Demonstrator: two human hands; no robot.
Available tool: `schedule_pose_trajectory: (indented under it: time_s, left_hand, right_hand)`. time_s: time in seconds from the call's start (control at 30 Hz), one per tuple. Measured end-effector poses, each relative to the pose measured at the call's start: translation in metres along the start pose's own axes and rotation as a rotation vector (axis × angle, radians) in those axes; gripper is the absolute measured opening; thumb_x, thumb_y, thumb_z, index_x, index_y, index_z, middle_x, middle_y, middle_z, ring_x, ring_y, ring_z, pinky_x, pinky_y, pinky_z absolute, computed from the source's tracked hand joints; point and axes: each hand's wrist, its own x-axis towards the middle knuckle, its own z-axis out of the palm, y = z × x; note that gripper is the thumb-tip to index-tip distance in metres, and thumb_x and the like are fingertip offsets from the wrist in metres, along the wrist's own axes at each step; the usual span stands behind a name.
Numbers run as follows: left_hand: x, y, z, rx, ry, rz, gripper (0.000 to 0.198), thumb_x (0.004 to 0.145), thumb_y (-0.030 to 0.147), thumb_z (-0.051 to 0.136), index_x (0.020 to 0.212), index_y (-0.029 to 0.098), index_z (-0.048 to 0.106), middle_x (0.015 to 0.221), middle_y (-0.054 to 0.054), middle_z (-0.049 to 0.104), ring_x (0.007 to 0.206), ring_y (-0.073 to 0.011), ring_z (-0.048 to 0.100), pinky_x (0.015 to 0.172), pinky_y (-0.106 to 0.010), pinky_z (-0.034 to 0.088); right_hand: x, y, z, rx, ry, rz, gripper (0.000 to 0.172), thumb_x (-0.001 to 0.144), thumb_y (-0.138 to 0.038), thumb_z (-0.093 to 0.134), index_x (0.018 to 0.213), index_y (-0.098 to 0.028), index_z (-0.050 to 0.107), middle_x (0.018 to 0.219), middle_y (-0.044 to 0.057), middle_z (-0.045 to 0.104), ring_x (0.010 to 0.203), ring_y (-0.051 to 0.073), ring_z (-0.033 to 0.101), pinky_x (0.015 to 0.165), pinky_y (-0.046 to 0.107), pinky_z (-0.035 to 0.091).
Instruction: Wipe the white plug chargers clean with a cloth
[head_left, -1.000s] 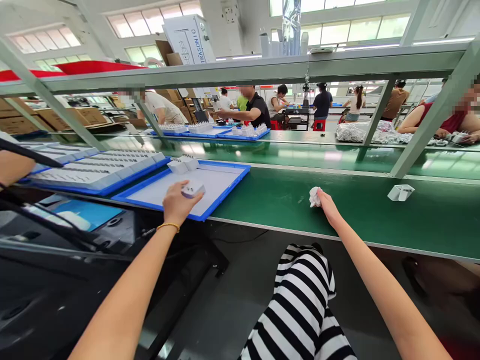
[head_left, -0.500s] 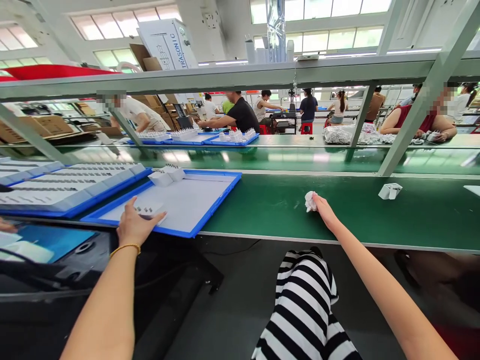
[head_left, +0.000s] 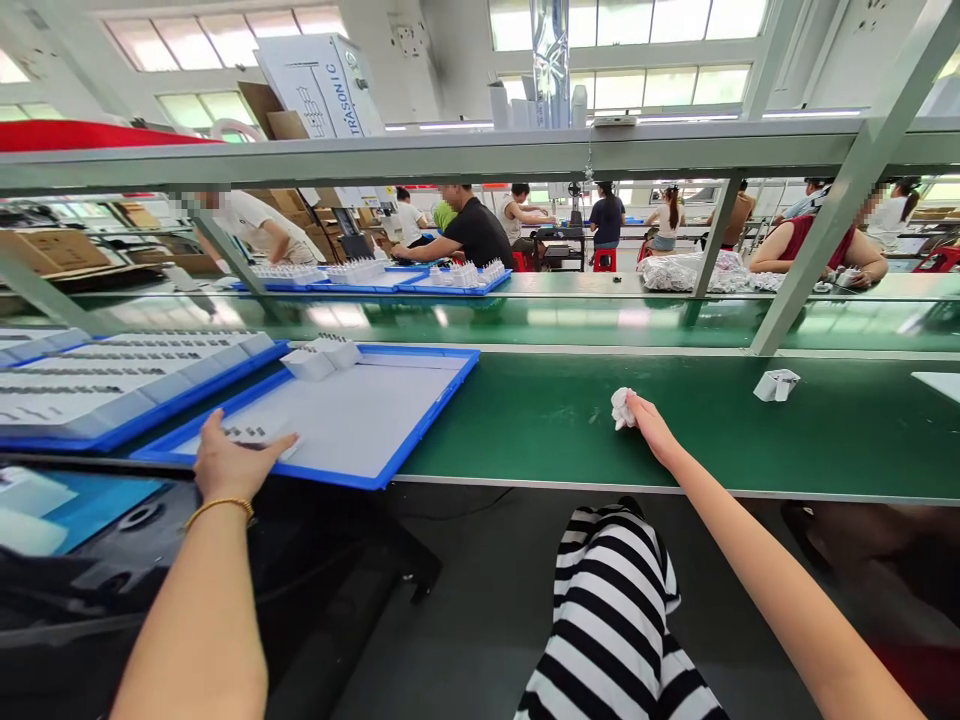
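My left hand [head_left: 231, 464] is at the near left corner of a blue-rimmed tray [head_left: 367, 415], fingers and thumb spread around a white plastic housing [head_left: 245, 434]. Small dark metal pieces stand on its top; my hand hides most of the rest. More white housings [head_left: 322, 358] stand together at the tray's far left corner. On the green bench, my right hand [head_left: 651, 428] is closed on a crumpled white cloth [head_left: 622, 408]. A single white housing [head_left: 776, 385] lies further right.
Full blue trays [head_left: 150, 385] of housings sit to the left. A grey diagonal post [head_left: 814, 235] and overhead rail [head_left: 450, 155] frame the bench [head_left: 540, 420]. Black equipment [head_left: 142, 560] is below left. Co-workers sit beyond, one in a black shirt [head_left: 484, 230].
My left hand and its white housing appear lower and further left, near the tray's corner. The view has shifted slightly. My right hand keeps the cloth at about the same spot.
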Motion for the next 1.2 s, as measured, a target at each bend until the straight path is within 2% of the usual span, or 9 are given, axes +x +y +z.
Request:
schedule_pose_trajectory:
  time_s: [0.17, 0.27, 0.43, 0.53, 0.63, 0.73, 0.9, 1.07, 1.2]
  left_hand:
    - [-0.008, 0.002, 0.004, 0.033, 0.034, -0.107, 0.106, 0.069, 0.043, 0.078, 0.151, 0.009, 0.021, 0.152, -0.028, 0.031, 0.140, -0.0457, 0.031, 0.108, -0.067, 0.028]
    - [-0.022, 0.013, 0.007, 0.055, 0.099, -0.145, 0.106, 0.070, 0.046, 0.076, 0.152, 0.016, 0.017, 0.158, -0.029, 0.010, 0.145, -0.0504, 0.014, 0.104, -0.077, 0.017]
    - [-0.037, 0.051, 0.020, -0.031, 0.079, 0.102, 0.093, 0.081, 0.050, 0.064, 0.152, 0.012, 0.018, 0.159, -0.029, -0.004, 0.147, -0.0489, 0.003, 0.112, -0.070, 0.011]
    - [-0.046, 0.076, 0.035, -0.057, 0.033, 0.295, 0.075, 0.085, 0.044, 0.058, 0.146, 0.006, 0.034, 0.158, -0.027, 0.015, 0.148, -0.0409, 0.015, 0.117, -0.058, 0.017]
    - [-0.068, 0.091, 0.052, -0.037, -0.319, 0.590, 0.059, 0.089, 0.042, 0.049, 0.138, 0.009, 0.049, 0.146, -0.019, 0.044, 0.141, -0.0299, 0.037, 0.117, -0.046, 0.028]
    - [-0.103, 0.093, 0.067, 0.155, -0.581, 0.784, 0.049, 0.088, 0.050, 0.049, 0.127, 0.025, 0.063, 0.148, -0.011, 0.047, 0.139, -0.0329, 0.040, 0.114, -0.051, 0.033]
    - [-0.140, 0.096, 0.076, 0.384, -0.359, 0.723, 0.051, 0.094, 0.039, 0.039, 0.136, 0.018, 0.057, 0.140, -0.015, 0.057, 0.141, -0.0417, 0.033, 0.107, -0.059, 0.037]
    - [-0.138, 0.109, 0.072, 0.344, -0.390, 0.566, 0.057, 0.095, 0.044, 0.034, 0.141, 0.016, 0.051, 0.138, -0.017, 0.058, 0.136, -0.0407, 0.042, 0.099, -0.057, 0.046]
    - [-0.135, 0.110, 0.068, 0.316, -0.411, 0.649, 0.051, 0.094, 0.039, 0.033, 0.129, 0.016, 0.062, 0.131, -0.014, 0.063, 0.132, -0.0374, 0.047, 0.103, -0.053, 0.045]
  right_hand:
    - [-0.001, -0.002, 0.000, -0.002, -0.003, -0.010, 0.066, 0.072, -0.084, 0.050, 0.074, -0.019, 0.061, 0.069, 0.002, 0.063, 0.065, 0.015, 0.052, 0.064, 0.029, 0.040]
    - [-0.003, -0.006, 0.002, -0.016, -0.006, -0.018, 0.067, 0.072, -0.085, 0.049, 0.073, -0.019, 0.061, 0.068, 0.002, 0.063, 0.064, 0.015, 0.051, 0.064, 0.029, 0.040]
    - [-0.003, -0.008, 0.003, -0.026, -0.017, -0.019, 0.069, 0.069, -0.086, 0.048, 0.074, -0.019, 0.061, 0.066, 0.002, 0.062, 0.061, 0.015, 0.051, 0.062, 0.029, 0.040]
    - [-0.002, -0.006, 0.003, -0.037, -0.020, -0.025, 0.069, 0.068, -0.087, 0.048, 0.072, -0.019, 0.061, 0.065, 0.002, 0.062, 0.061, 0.015, 0.052, 0.062, 0.030, 0.040]
    - [-0.002, -0.005, 0.003, -0.056, -0.002, -0.018, 0.071, 0.068, -0.088, 0.047, 0.072, -0.019, 0.062, 0.066, 0.002, 0.062, 0.061, 0.015, 0.052, 0.063, 0.029, 0.040]
    - [-0.003, -0.006, 0.003, -0.060, -0.013, -0.013, 0.071, 0.068, -0.088, 0.047, 0.073, -0.019, 0.063, 0.067, 0.003, 0.063, 0.063, 0.015, 0.054, 0.065, 0.030, 0.041]
    - [-0.004, -0.008, 0.004, -0.053, -0.021, -0.006, 0.072, 0.065, -0.089, 0.048, 0.074, -0.019, 0.063, 0.068, 0.003, 0.064, 0.064, 0.016, 0.056, 0.066, 0.030, 0.042]
    - [-0.004, -0.006, 0.004, -0.081, -0.021, -0.011, 0.070, 0.070, -0.087, 0.046, 0.074, -0.019, 0.063, 0.070, 0.003, 0.064, 0.065, 0.016, 0.056, 0.067, 0.030, 0.043]
    - [-0.003, -0.004, 0.004, -0.084, -0.012, -0.034, 0.067, 0.071, -0.086, 0.046, 0.073, -0.020, 0.061, 0.070, 0.003, 0.062, 0.065, 0.016, 0.055, 0.066, 0.030, 0.043]
